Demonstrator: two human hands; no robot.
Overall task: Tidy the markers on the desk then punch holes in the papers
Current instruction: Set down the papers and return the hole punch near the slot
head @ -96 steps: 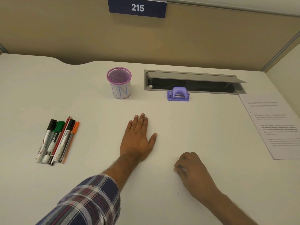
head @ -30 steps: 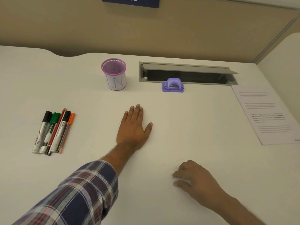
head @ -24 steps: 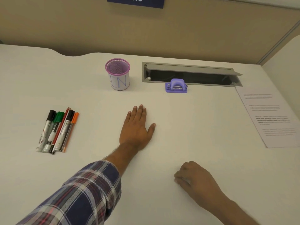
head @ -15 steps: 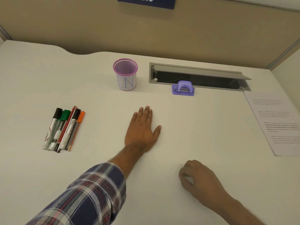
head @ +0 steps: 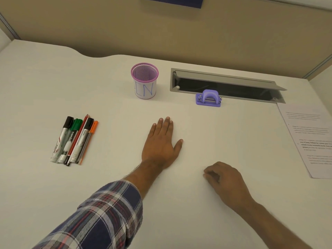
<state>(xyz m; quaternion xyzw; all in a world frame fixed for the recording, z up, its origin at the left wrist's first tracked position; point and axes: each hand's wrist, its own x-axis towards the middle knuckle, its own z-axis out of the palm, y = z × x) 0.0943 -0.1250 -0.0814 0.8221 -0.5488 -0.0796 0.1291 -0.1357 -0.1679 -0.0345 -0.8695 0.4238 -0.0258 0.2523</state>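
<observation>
The markers (head: 74,140) lie side by side in a neat row on the white surface (head: 45,83), far to the left of the pen cup and nearer the person. Thin pens and a pencil lie in the same row. The pen cup (head: 144,81) is pink mesh with a white label, and it stands upright near the back wall. The left hand (head: 160,145) lies flat on the surface, in front of the pen cup, with its fingers straight and holding nothing. A plaid sleeve (head: 100,216) covers that arm. The purple hole punch (head: 208,97) sits to the right of the pen cup, just in front of a grey slot (head: 226,85) in the surface. The right hand (head: 223,179) rests on the surface, farther right and nearer the person, fingers loosely curled, holding nothing. The papers (head: 309,139) lie flat far to the right of the pen cup, partly cut off by the edge.
</observation>
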